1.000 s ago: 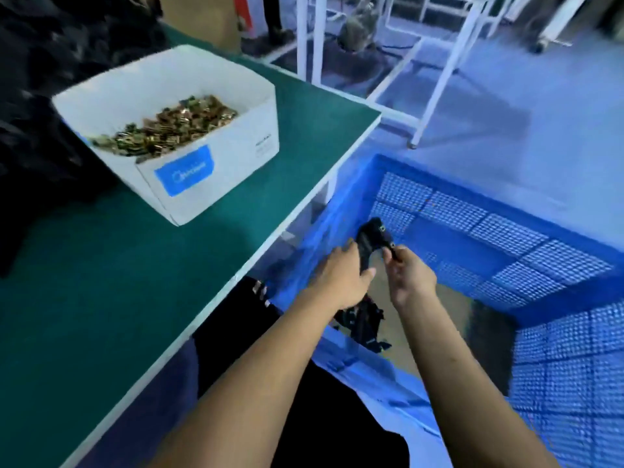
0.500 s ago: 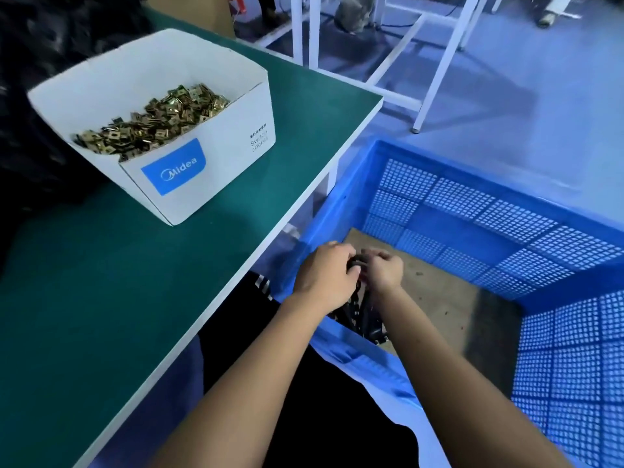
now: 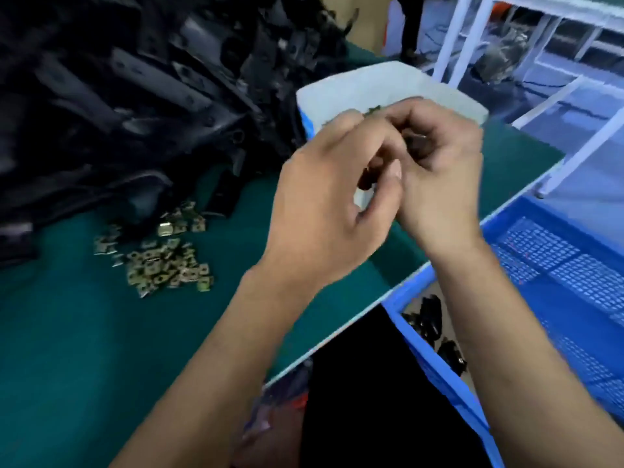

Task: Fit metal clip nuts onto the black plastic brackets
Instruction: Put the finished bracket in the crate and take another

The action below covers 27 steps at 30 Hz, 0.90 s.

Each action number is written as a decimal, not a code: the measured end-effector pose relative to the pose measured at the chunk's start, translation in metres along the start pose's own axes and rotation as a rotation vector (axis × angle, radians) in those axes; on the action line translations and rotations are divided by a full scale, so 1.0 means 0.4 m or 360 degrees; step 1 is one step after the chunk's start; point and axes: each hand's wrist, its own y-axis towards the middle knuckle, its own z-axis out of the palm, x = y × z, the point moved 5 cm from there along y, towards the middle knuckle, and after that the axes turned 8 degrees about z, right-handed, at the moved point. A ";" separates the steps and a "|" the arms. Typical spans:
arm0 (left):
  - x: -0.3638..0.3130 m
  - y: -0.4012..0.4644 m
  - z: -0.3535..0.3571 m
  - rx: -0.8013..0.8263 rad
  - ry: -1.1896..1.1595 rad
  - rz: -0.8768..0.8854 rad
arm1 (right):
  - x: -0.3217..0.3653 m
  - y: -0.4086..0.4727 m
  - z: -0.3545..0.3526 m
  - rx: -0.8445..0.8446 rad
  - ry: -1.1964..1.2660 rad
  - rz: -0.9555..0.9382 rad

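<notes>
My left hand [image 3: 324, 211] and my right hand [image 3: 439, 177] are raised together above the green table [image 3: 84, 349], in front of the white box [image 3: 388, 82] of clip nuts. Both hands are blurred and their fingers are curled toward each other. A dark patch shows between the fingers; I cannot tell whether it is a part or shadow. Loose metal clip nuts [image 3: 162, 261] lie scattered on the table to the left. A heap of black plastic brackets [image 3: 135, 89] fills the back left. Some black brackets [image 3: 429, 319] lie in the blue crate [image 3: 557, 265].
The blue mesh crate stands below the table's right edge, beside my lap. White metal frame legs [image 3: 472, 38] stand behind the table on the blue floor. A cardboard box [image 3: 358, 18] is at the far back.
Both hands have come up out of the blue crate and now sit over the table in front of the white box. The view has swung left, showing the bracket heap and loose clip nuts.
</notes>
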 end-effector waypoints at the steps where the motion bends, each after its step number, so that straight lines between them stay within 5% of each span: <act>1: 0.034 -0.016 -0.046 -0.0059 0.0042 -0.0056 | 0.003 0.012 0.068 0.0144 -0.0030 -0.0012; 7: 0.214 -0.146 -0.284 -0.0359 0.0389 -0.0489 | 0.028 0.005 0.454 0.0709 -0.0269 -0.0122; 13: 0.330 -0.240 -0.451 -0.0126 0.1185 -0.0504 | 0.020 -0.067 0.686 0.1234 -0.1014 -0.0423; 16: 0.395 -0.271 -0.488 0.0042 0.1208 -0.0748 | -0.014 -0.100 0.704 0.1308 -0.1163 -0.0560; 20: 0.453 -0.302 -0.502 0.0216 0.1233 -0.0986 | -0.032 -0.107 0.697 0.1429 -0.1176 -0.0594; 27: 0.438 -0.306 -0.529 -0.0137 0.1284 -0.0899 | 0.000 -0.066 0.653 0.1401 -0.0629 -0.0496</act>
